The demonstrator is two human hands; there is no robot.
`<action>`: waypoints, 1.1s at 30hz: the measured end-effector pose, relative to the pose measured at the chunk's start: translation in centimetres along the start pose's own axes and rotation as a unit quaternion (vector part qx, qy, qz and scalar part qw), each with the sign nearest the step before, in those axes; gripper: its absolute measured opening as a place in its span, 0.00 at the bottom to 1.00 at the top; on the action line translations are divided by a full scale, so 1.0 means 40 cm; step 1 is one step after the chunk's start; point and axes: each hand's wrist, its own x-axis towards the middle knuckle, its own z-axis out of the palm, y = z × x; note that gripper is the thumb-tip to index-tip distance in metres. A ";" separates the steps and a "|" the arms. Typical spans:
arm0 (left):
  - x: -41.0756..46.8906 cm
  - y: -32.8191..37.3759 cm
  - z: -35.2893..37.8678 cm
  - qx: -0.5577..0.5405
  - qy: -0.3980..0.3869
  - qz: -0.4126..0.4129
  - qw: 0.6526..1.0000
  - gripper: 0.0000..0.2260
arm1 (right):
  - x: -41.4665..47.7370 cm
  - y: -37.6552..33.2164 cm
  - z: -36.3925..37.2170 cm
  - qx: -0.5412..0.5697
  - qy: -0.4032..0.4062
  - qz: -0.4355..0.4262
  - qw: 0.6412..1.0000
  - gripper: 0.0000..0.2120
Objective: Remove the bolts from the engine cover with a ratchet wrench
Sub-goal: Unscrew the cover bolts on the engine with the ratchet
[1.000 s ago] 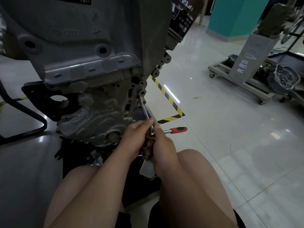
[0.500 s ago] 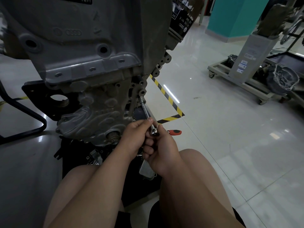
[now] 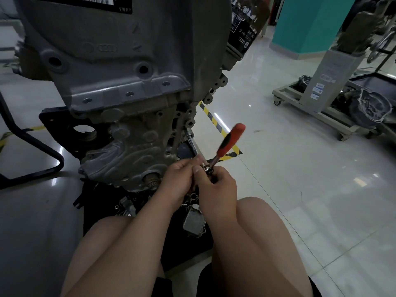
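Gripping the ratchet wrench (image 3: 227, 144) at its head end, the right hand (image 3: 218, 189) has its fingers curled under the tool and its thumb laid beside the metal head. The red and black handle points up and to the right, away from the knuckles, and looks blurred. The left hand (image 3: 180, 179) sits just beside the right, touching it, and pinches the near end of a slim extension bar (image 3: 191, 144) between thumb and fingertips. That bar runs from the wrench head up and to the left to the right edge of the grey engine cover (image 3: 128, 151), where its far tip meets a bolt boss. The bolt itself is hidden by the tip. The cover is the lower, ribbed casting on the front of a big engine, beneath a smoother grey housing (image 3: 120, 61) with several round holes. A black oil filter (image 3: 246, 28) hangs at the engine's upper right. Below the hands, a black mat (image 3: 102, 211) on the floor holds loose small parts and a squarish metal piece (image 3: 194, 219). Both bare knees frame the forearms at the bottom of the view. Yellow and black hazard tape (image 3: 211, 118) crosses the glossy tiled floor (image 3: 300, 189) behind the wrench. Well apart, at the right, stands a wheeled trolley (image 3: 321, 116), with a teal wall (image 3: 310, 24) behind it. A black tubular stand (image 3: 32, 138) loops at the left.
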 end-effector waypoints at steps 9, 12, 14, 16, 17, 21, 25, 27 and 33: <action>0.006 -0.012 -0.009 0.031 -0.008 0.026 0.999 0.12 | 0.001 -0.008 0.011 0.033 -0.006 0.057 0.998 0.25; 0.007 -0.017 -0.010 0.036 -0.012 0.035 0.999 0.16 | 0.005 -0.018 0.011 0.073 0.000 0.078 0.994 0.27; 0.008 -0.016 -0.010 0.038 -0.011 0.036 0.999 0.15 | 0.005 -0.021 0.010 0.094 0.000 0.088 0.992 0.26; 0.008 -0.016 -0.010 0.036 -0.013 0.032 0.999 0.15 | 0.007 -0.022 0.006 0.103 -0.001 0.102 0.989 0.27; 0.009 -0.017 -0.009 0.034 -0.013 0.029 0.999 0.14 | 0.008 -0.023 0.004 0.109 -0.002 0.112 0.988 0.27; 0.014 -0.021 -0.006 0.024 -0.018 0.025 0.999 0.13 | 0.015 -0.029 -0.006 0.140 -0.021 0.166 0.976 0.29; 0.018 -0.025 -0.005 0.034 -0.017 0.025 0.999 0.13 | 0.022 -0.030 -0.013 0.192 -0.063 0.221 0.954 0.26; 0.018 -0.024 -0.003 0.037 -0.010 0.023 0.999 0.13 | 0.024 -0.029 -0.015 0.237 -0.084 0.241 0.937 0.24; 0.017 -0.007 0.008 -0.105 0.020 -0.111 0.988 0.17 | 0.027 -0.028 -0.025 0.354 -0.142 0.287 0.879 0.28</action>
